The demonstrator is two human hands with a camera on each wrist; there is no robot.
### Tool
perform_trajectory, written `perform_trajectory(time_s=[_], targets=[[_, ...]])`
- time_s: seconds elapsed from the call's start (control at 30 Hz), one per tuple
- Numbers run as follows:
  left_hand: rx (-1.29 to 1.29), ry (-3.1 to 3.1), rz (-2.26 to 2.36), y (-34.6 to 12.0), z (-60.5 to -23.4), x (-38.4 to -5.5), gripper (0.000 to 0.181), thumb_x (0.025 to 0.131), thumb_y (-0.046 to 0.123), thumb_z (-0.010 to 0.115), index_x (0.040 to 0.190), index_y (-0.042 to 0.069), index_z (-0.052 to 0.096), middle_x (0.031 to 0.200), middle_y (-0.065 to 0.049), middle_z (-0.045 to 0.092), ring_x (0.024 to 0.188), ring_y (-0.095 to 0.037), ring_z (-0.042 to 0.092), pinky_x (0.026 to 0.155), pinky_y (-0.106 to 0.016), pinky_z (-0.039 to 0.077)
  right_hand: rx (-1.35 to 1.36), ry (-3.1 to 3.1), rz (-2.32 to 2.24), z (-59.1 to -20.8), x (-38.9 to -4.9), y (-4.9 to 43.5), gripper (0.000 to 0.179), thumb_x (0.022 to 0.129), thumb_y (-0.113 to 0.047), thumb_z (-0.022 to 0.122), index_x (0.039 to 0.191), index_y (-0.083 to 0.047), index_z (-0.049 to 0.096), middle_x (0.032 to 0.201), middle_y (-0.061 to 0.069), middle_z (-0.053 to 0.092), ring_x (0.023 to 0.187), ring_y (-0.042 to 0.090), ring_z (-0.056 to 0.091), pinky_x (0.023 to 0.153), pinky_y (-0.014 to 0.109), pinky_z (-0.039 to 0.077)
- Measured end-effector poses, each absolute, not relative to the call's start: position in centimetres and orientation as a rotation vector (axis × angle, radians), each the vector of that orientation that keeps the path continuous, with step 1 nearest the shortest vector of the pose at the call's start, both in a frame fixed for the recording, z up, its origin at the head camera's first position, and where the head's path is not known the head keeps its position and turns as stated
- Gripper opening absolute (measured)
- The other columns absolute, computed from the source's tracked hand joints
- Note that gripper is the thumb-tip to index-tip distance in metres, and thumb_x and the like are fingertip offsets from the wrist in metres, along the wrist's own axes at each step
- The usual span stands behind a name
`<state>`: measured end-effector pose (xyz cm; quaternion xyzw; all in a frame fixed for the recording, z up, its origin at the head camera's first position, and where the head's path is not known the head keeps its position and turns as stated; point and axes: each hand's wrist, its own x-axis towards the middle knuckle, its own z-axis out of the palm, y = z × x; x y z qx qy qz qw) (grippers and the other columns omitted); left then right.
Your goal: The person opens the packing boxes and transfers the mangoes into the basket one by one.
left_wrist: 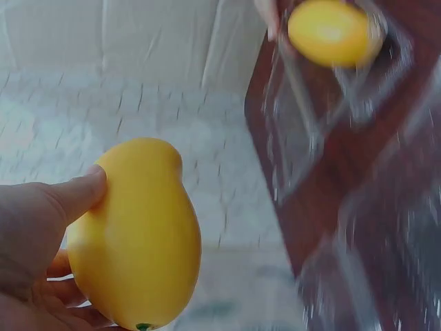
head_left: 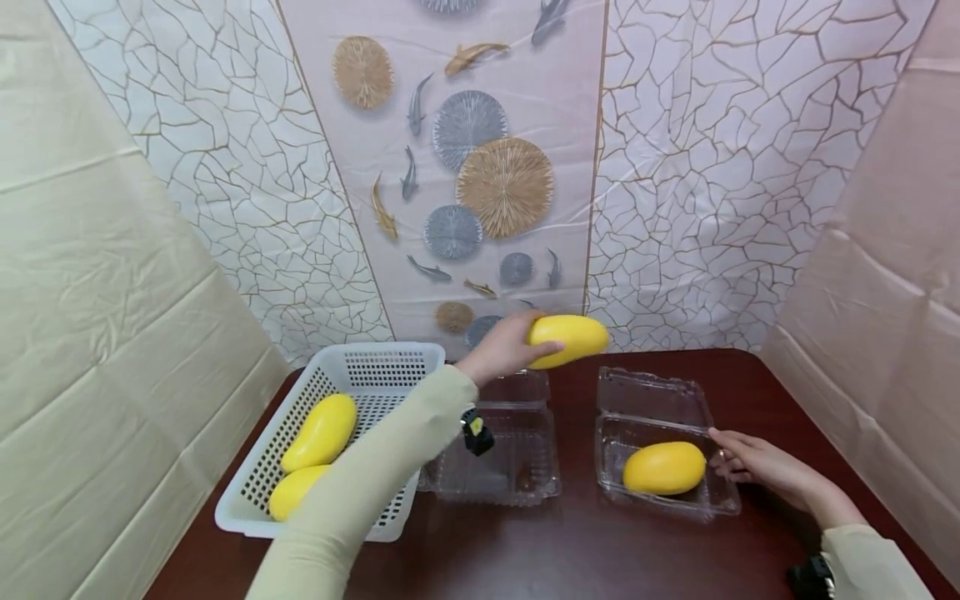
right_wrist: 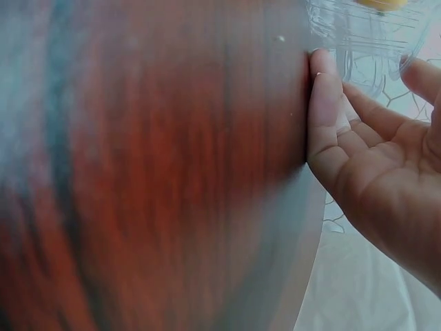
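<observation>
My left hand (head_left: 510,346) grips a yellow mango (head_left: 573,337) in the air, above the back of the table. In the left wrist view, the thumb lies across that mango (left_wrist: 138,234) and the fingers go behind it. At the right, a clear plastic clamshell box (head_left: 652,429) stands with its lid up and one mango (head_left: 663,468) lying inside. Beside its right end is my right hand (head_left: 772,471), fingertips at the rim. The right wrist view shows that hand (right_wrist: 379,145) with thumb and fingers apart at the box end (right_wrist: 368,76), the fingers low against the tabletop.
A white perforated basket (head_left: 247,492) at the left contains two mangoes (head_left: 321,433), partly behind my left sleeve. Another clear clamshell box (head_left: 498,467), lid raised, is in the middle. Patterned cloth (head_left: 675,208) hangs behind the dark red table (head_left: 600,550), with plain cloth at both sides.
</observation>
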<state>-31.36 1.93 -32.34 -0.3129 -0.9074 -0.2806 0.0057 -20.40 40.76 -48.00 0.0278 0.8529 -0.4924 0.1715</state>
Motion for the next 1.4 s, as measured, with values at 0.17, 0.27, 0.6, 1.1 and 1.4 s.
perform_trajectory(time_s=[0.17,0.27,0.6,1.1,1.4], targets=[[-0.857,-2.842,-0.856,-3.3,-31.2,-32.6,0.059,0.097,0.040,0.067,0.141,0.004,0.054,0.118,-0.010,0.064,0.097,-0.023,0.060,0.087,-0.039,0.050,0.101,2.413,-1.389,-48.0,-20.3,40.6,0.077,0.109,-0.049,0.029,0.138,0.022,0.029,0.109,0.015,0.062,0.098,0.023,0.061,0.083,0.035,0.054],[-0.744,-2.871,-0.901,-6.5,-30.7,-33.1,0.062,0.097,0.041,0.067,0.143,0.002,0.051,0.117,-0.011,0.062,0.095,-0.024,0.059,0.085,-0.040,0.050,0.107,2.415,-1.384,-47.9,-20.3,40.6,0.077,0.109,-0.050,0.029,0.137,0.022,0.030,0.109,0.015,0.062,0.098,0.023,0.061,0.083,0.035,0.054],[-0.605,-2.943,-0.828,-15.5,-30.7,-34.1,0.058,0.098,0.037,0.067,0.140,0.001,0.051,0.113,-0.014,0.061,0.092,-0.027,0.056,0.083,-0.042,0.047,0.110,2.423,-1.380,-48.1,-20.4,40.6,0.078,0.109,-0.050,0.029,0.137,0.023,0.030,0.108,0.015,0.062,0.098,0.022,0.061,0.083,0.035,0.054],[-0.576,-3.031,-0.735,-22.1,-34.8,-35.6,0.056,0.097,0.028,0.069,0.137,-0.005,0.051,0.109,-0.016,0.060,0.092,-0.028,0.053,0.082,-0.044,0.045,0.109,2.421,-1.392,-48.1,-20.5,40.7,0.078,0.109,-0.050,0.031,0.141,0.022,0.031,0.111,0.016,0.062,0.105,0.027,0.062,0.088,0.039,0.053],[-0.608,-3.092,-0.680,-23.5,-38.0,-36.7,0.064,0.097,0.029,0.069,0.146,-0.003,0.044,0.131,-0.021,0.057,0.105,-0.031,0.055,0.093,-0.052,0.044,0.114,2.406,-1.388,-48.1,-20.4,40.8,0.080,0.109,-0.050,0.031,0.143,0.023,0.024,0.114,0.016,0.061,0.106,0.027,0.061,0.088,0.040,0.053]])
